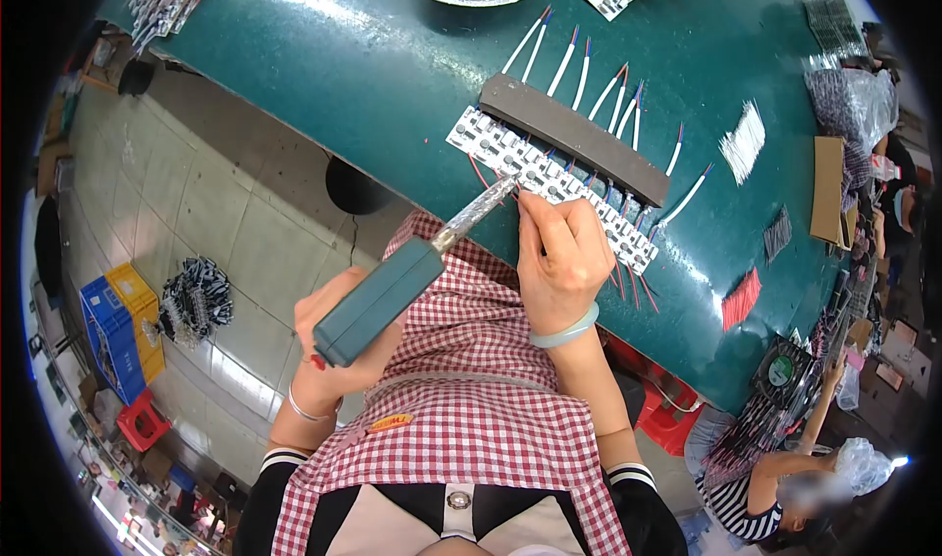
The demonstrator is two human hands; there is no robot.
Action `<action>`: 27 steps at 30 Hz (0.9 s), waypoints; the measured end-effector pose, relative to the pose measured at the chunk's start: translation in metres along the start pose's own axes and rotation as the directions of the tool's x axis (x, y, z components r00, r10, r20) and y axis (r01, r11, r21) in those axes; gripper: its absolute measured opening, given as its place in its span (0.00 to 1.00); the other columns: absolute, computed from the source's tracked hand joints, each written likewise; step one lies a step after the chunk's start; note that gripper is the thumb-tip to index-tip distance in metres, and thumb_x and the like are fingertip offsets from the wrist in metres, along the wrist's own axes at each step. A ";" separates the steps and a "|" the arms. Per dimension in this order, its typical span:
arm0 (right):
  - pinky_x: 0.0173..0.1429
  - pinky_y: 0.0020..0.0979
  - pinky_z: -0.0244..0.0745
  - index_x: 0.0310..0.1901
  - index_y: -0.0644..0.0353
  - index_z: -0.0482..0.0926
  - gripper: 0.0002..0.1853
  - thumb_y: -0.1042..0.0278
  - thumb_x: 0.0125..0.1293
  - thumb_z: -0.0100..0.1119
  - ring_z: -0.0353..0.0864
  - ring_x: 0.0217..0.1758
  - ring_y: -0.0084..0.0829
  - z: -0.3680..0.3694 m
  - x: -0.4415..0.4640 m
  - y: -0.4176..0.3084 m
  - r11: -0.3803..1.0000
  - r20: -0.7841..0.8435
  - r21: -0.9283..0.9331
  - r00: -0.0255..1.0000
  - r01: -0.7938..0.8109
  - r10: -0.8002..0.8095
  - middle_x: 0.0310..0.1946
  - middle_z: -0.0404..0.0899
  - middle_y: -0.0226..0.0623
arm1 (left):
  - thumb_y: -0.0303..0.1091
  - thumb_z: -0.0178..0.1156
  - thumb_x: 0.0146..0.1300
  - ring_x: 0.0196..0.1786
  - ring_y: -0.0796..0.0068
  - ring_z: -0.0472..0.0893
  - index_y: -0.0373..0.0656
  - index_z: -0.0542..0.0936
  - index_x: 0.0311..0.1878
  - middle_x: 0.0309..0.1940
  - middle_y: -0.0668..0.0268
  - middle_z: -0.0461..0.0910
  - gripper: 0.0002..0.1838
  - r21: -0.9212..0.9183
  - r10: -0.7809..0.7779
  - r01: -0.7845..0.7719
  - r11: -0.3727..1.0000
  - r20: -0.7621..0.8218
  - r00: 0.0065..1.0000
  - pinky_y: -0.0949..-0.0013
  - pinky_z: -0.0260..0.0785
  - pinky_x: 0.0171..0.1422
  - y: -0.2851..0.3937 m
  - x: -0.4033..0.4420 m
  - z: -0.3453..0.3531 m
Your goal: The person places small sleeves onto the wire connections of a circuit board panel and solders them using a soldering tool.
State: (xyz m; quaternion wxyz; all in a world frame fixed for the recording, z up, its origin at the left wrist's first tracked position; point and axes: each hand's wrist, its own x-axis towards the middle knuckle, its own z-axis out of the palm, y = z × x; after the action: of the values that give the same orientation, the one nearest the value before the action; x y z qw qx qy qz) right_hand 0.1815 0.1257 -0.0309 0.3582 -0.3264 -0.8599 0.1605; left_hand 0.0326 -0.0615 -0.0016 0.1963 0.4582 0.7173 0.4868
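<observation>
So the left hand (pixel 365 360) is wrapped firmly round a dark green, block-handled soldering tool with a silvery, crinkled metal barrel (pixel 383 302), and the right hand (pixel 564 252) has thumb and index pinched closed on what looks like a thin red wire (pixel 518 196). The main piece, a white strip of joined circuit boards dotted with dark square and round parts (pixel 491 144), lies slantwise on the glossy green tabletop (pixel 373 75), right at the right fingertips and running off to both sides of them. More fine red wires poke out along its edge nearest the body, and short coloured leads come off the far edge. Just beyond the grip, a long dark grey-brown bar (pixel 574 142) lies across those leads, with white-sheathed cables with red and blue ends (pixel 579 82) fanning out past it. As for what's hard to see: the tool tip meets the wire area in a tiny spot, and I can't tell if it's actually touching. The right hand covers some of the strip's near edge, the bar hides the middle of the cables, and well past the grip a shiny metal bowl of silvery bits (pixel 474 2) is cut off by the top of the view.
</observation>
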 end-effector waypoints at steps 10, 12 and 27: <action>0.31 0.34 0.72 0.42 0.61 0.89 0.12 0.85 0.57 0.75 0.78 0.27 0.33 -0.004 -0.001 -0.003 0.999 0.020 0.017 0.999 -0.032 0.032 0.26 0.76 0.36 | 0.19 0.73 0.51 0.32 0.62 0.88 0.30 0.86 0.41 0.36 0.53 0.87 0.12 0.028 0.021 -0.019 0.999 -0.073 0.997 0.68 0.80 0.37 -0.006 -0.013 0.001; 0.33 0.36 0.73 0.42 0.62 0.88 0.12 0.84 0.57 0.75 0.78 0.29 0.35 -0.014 -0.003 -0.006 0.998 0.048 0.032 0.998 -0.050 0.048 0.27 0.74 0.36 | 0.19 0.73 0.52 0.34 0.61 0.89 0.30 0.86 0.42 0.38 0.52 0.87 0.13 -0.003 -0.028 0.028 1.000 -0.097 0.995 0.67 0.81 0.40 -0.007 -0.015 0.000; 0.33 0.38 0.72 0.44 0.62 0.88 0.14 0.85 0.56 0.72 0.76 0.30 0.37 0.010 0.017 -0.019 0.998 0.011 0.068 1.000 -0.003 0.002 0.27 0.74 0.36 | 0.16 0.72 0.51 0.42 0.56 0.90 0.29 0.86 0.44 0.42 0.50 0.88 0.15 -0.038 -0.037 0.034 0.999 -0.086 0.996 0.65 0.82 0.47 -0.006 -0.004 -0.013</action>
State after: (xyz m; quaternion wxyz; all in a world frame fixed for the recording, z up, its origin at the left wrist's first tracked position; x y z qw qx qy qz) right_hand 0.1564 0.1227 -0.0194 0.3642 -0.3143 -0.8554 0.1920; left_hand 0.0224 -0.0720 -0.0023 0.1820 0.4203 0.7241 0.5157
